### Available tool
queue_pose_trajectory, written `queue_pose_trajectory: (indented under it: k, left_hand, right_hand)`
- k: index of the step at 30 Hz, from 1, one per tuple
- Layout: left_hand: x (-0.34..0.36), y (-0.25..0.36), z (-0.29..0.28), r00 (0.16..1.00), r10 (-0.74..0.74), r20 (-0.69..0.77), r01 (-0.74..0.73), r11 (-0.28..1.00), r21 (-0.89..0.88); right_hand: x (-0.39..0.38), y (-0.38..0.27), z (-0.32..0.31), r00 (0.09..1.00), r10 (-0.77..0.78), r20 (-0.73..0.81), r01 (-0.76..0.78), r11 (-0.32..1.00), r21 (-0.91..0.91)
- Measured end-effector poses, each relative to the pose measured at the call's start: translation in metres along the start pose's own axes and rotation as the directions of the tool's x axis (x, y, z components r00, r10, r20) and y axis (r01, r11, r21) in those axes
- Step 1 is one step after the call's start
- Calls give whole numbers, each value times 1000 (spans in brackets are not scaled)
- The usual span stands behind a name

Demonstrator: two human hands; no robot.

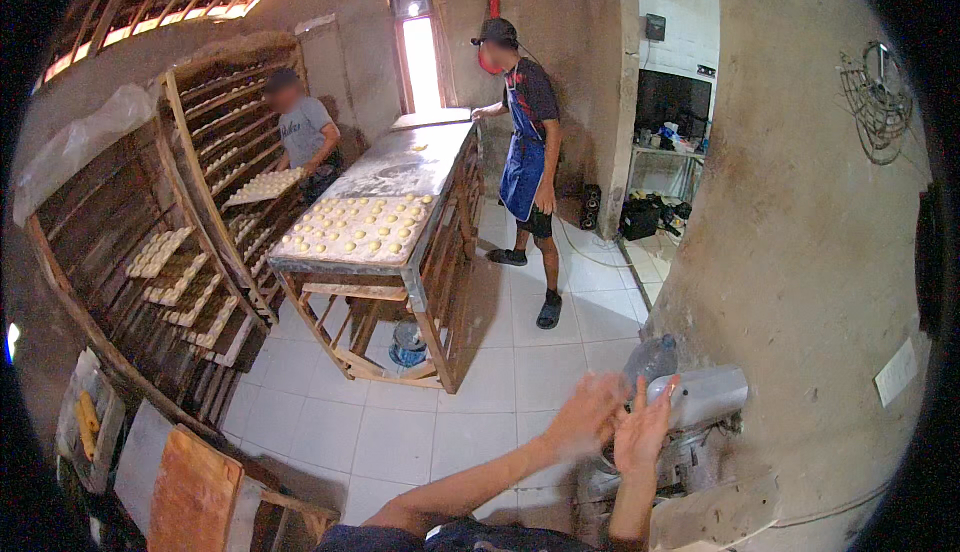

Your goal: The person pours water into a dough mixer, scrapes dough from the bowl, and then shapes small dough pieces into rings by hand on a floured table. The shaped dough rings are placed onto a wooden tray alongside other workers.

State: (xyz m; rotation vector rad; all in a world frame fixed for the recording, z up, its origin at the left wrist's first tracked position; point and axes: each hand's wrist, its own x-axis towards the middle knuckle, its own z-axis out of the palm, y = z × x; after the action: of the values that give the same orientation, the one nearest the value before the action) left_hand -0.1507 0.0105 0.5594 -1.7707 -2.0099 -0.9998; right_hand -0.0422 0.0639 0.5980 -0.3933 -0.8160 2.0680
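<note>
Left hand [588, 412] blurred | right hand [641, 434] near grey machine [714, 394] | bottle [655, 354], probably, partly hidden

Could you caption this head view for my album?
Left hand and right hand near a silvery machine; beyond, pale dough balls on a table beside an aproned person.

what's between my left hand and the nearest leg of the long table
In the head view, only white tiled floor shows between your left hand and the nearest table leg.

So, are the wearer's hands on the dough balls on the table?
No, the left hand and right hand are at lower right by the silver cylinder, away from the table with the dough balls.
</note>
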Motion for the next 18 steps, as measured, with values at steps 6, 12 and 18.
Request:
queue_pose_trajectory:
  k: [6, 12, 18]
  left_hand:
    - [3, -8, 28, 740, -17, 672, 119, 987, -105]
    - [-4, 3, 41, 712, -77, 698, 213, 971, -110]
    - [-12, 3, 2, 679, -95, 728, 584, 672, -456]
  right_hand:
    - [-7, 23, -6, 991, -35, 132, 106, 807, -582]
    - [-23, 16, 11, 897, -127, 423, 428, 21, -903]
    - [-30, -16, 26, 800, 429, 419, 438, 61, -897]
